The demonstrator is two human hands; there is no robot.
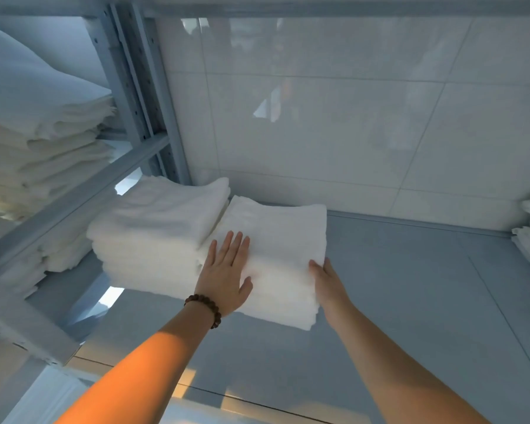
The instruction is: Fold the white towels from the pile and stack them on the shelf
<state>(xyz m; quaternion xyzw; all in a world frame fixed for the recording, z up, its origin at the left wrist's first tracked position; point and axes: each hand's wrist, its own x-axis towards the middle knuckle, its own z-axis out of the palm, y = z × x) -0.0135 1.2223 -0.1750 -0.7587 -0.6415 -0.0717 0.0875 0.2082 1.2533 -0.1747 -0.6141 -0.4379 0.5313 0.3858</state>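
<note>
Visibly, flat left hand tops towel stack; right hand (grip hidden) flanks it.

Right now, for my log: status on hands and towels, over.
Left hand flat atop towel stack. Right hand against its side. Second stack alongside. Nothing blocking.

A linen storeroom is suggested: grey metal shelving is loaded with stacks of folded white towels, and is backed by a glossy white tiled wall.
</note>
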